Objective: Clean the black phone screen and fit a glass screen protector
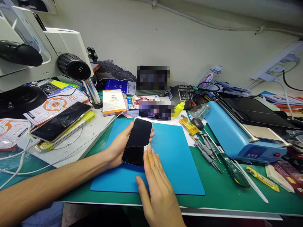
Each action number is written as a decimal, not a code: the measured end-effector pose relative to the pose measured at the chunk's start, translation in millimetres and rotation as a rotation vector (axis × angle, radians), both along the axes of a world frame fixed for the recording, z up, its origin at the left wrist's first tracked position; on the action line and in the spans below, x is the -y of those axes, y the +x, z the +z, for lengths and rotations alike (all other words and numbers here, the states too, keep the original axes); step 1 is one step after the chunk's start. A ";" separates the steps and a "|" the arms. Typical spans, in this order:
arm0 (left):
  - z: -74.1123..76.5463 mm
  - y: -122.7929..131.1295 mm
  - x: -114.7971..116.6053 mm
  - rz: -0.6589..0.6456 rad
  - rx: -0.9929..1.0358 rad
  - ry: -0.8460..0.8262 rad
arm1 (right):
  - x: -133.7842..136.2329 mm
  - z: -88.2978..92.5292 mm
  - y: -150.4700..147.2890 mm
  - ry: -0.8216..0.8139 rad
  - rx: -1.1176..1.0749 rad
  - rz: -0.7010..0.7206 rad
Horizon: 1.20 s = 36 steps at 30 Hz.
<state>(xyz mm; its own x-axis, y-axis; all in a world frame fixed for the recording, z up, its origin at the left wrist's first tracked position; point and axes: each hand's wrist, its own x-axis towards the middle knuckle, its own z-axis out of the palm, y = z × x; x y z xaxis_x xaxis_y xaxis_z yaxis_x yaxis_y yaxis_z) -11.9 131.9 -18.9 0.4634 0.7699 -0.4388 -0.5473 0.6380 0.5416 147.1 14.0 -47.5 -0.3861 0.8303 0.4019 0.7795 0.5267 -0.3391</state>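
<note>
A smartphone (138, 138) with a dark, glossy screen lies in my left hand (119, 143), tilted face up above the blue mat (170, 157). The left thumb runs along its left edge, and fingertips of that hand show past the right edge. My right hand (157, 183) is beside the phone's lower right edge, fingers stretched out together and thumb apart. Its fingertips touch or nearly touch that edge. A small whitish spot (147, 147) shows at the fingertips; what it is I cannot make out.
Left stand a microscope (71, 66) and another phone (62, 121) on a yellow case. Behind the mat are a white-orange box (114, 102) and a yellow bottle (179, 108). To the right lie screwdrivers (207, 149), a green-handled tool (234, 168), a yellow cutter (262, 178) and a blue machine (224, 132).
</note>
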 end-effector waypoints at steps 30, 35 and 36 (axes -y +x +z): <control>10.5 -8.7 1.0 0.060 0.215 0.164 | -39.5 10.5 39.1 0.366 -0.057 -0.043; 6.1 -12.5 -1.0 -0.002 0.257 0.147 | -42.3 17.3 58.7 0.376 -0.094 -0.023; 5.6 -12.3 -0.1 -0.008 0.259 0.133 | -43.3 18.3 63.5 0.371 -0.106 -0.018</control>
<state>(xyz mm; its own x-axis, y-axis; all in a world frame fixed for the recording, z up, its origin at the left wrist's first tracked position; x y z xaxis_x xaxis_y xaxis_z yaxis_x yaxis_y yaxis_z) -24.2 132.0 -13.4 0.5529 0.8088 -0.2004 -0.6736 0.5755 0.4639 210.6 57.3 -29.2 -0.3127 0.6274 0.7132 0.7604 0.6153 -0.2078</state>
